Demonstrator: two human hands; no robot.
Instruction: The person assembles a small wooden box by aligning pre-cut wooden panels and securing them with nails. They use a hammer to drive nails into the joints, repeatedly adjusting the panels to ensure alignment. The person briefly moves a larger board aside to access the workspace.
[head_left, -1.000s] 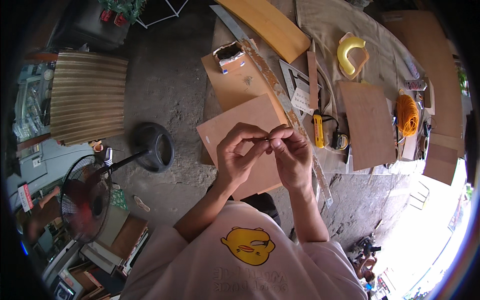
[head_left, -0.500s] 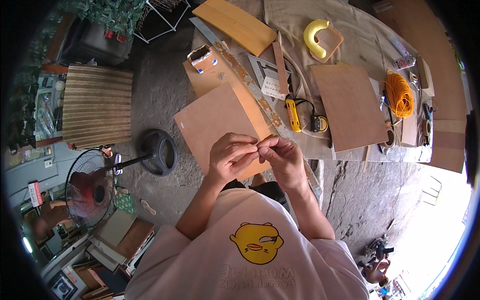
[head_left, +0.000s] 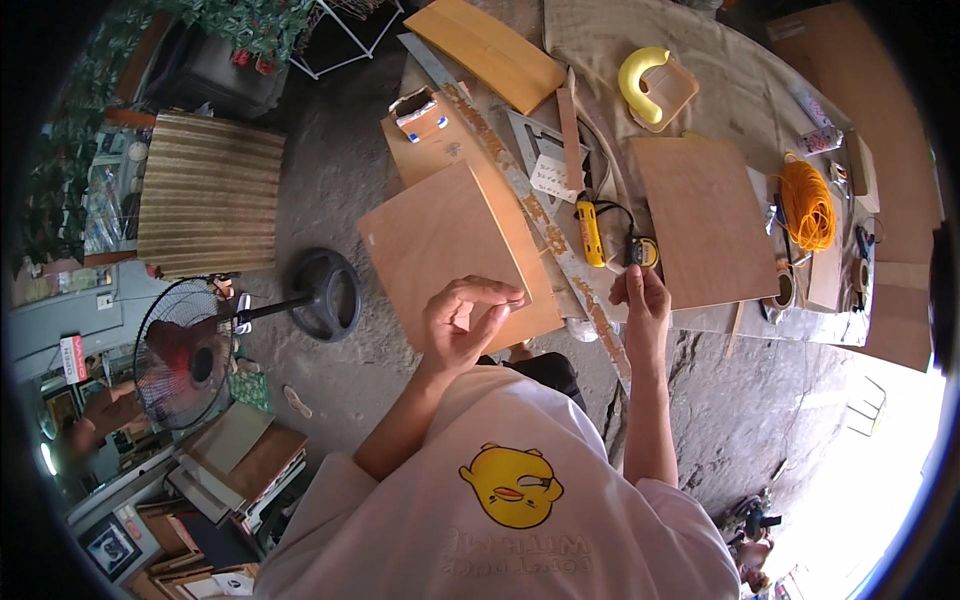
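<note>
My left hand [head_left: 462,322] is held over the lower part of a square brown board [head_left: 440,235], its thumb and fingers drawn together in a pinch. Whatever lies at those fingertips is too small to name. Off to the right, my right hand [head_left: 643,292] has its fingers curled, just below a yellow and black tape measure [head_left: 643,251] and by the left edge of another brown board [head_left: 705,220]. I cannot make out anything in it. A yellow utility knife [head_left: 590,232] lies left of the tape measure.
A long rust-spotted metal straightedge [head_left: 510,160] runs diagonally over the boards. On the cloth-covered table sit a yellow curved object [head_left: 633,85] on a small tray, an orange cord coil [head_left: 806,205] and a tape roll [head_left: 782,290]. A pedestal fan [head_left: 190,350] stands at left.
My hands were together, fingertips touching. Now the right hand has moved away to the right, up to the tape measure, while the left stays over the board in a pinch.
</note>
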